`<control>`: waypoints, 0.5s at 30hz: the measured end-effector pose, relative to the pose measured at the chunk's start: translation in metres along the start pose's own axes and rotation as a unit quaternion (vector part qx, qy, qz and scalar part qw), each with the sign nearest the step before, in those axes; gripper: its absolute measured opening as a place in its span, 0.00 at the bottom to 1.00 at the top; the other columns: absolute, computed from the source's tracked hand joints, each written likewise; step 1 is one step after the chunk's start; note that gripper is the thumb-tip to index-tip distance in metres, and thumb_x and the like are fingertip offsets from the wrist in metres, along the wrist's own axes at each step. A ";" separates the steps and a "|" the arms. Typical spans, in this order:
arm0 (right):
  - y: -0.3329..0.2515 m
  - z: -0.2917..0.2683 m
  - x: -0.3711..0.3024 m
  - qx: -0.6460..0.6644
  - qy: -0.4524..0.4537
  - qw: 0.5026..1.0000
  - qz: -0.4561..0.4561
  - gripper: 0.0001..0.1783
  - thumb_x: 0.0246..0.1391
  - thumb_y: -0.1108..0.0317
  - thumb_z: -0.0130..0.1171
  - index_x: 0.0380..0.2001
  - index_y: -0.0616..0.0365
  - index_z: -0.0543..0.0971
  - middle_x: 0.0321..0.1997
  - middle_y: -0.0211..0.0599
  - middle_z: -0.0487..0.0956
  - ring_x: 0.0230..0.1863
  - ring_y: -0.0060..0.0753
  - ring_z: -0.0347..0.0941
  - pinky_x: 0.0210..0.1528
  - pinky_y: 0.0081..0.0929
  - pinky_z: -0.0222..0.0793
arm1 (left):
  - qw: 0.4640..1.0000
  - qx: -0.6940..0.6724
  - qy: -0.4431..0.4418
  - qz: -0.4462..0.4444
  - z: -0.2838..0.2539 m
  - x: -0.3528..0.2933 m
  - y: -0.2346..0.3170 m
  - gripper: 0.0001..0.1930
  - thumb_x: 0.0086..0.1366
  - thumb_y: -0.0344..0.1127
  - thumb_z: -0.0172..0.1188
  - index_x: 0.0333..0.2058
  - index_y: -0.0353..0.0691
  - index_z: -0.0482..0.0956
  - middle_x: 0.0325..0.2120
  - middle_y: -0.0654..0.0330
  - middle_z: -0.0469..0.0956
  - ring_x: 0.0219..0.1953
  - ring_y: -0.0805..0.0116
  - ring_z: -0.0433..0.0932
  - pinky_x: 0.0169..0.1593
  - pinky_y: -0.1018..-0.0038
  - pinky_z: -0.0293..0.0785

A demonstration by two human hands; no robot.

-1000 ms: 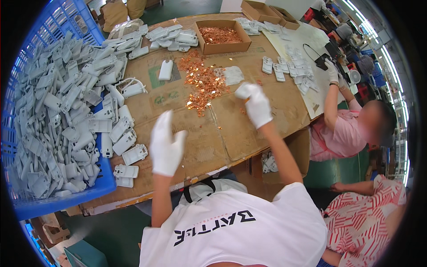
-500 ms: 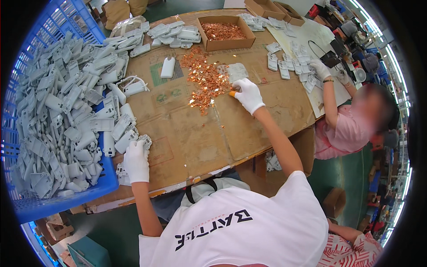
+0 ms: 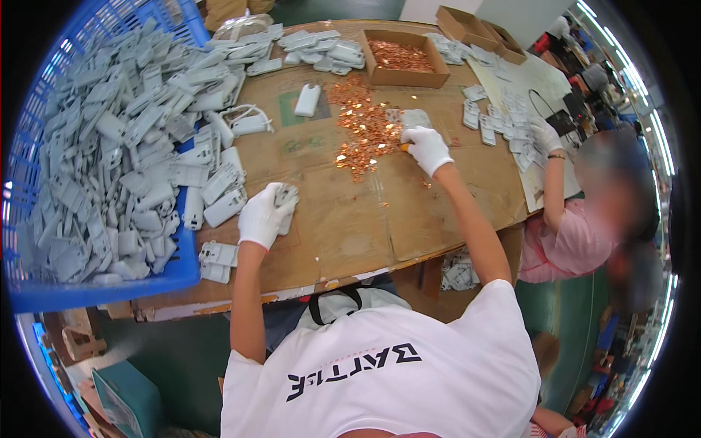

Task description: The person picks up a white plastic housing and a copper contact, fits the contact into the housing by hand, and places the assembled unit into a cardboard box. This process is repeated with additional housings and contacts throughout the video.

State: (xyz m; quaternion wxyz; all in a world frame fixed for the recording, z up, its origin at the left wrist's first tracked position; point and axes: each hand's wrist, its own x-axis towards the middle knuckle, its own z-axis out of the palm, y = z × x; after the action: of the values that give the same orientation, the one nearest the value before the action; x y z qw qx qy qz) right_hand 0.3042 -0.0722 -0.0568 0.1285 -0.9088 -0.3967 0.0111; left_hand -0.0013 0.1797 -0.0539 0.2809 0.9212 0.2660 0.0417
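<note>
Left hand [image 3: 260, 217] is gripping a casing [image 3: 289, 196], best kept steady; right hand [image 3: 428, 151] is hovering near copper pieces [image 3: 367, 135], grip unclear from here

Table [image 3: 332, 233] as reference. Brown sacks [image 3: 225, 11] beyond its far left side, clear plastic bag [image 3: 243, 28] at that edge. Two open cardboard boxes [image 3: 466, 28] at its far right corner. Person in pink top [image 3: 569, 237] off its right side, black device [image 3: 561, 123] on top there. Teal bin [image 3: 125, 400] on green floor [image 3: 182, 365], near left. Strip lights [image 3: 622, 62] well off right.
</note>
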 end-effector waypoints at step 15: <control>-0.158 -0.027 -0.055 0.464 0.036 0.885 -0.023 0.13 0.49 0.79 0.59 0.40 0.59 0.83 0.35 0.38 0.83 0.31 0.19 0.80 0.34 0.22 0.76 | 0.945 -0.295 0.142 0.014 0.015 -0.032 0.059 0.22 0.58 0.29 0.61 0.53 0.43 0.74 0.45 0.49 0.81 0.47 0.49 0.81 0.49 0.65 0.77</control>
State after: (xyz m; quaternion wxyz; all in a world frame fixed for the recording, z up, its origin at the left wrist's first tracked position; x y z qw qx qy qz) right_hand 0.1563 -0.0147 0.0030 0.5496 -0.7359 -0.3626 0.1578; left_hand 0.0022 0.1148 -0.0321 0.4985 0.7855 0.2657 0.2528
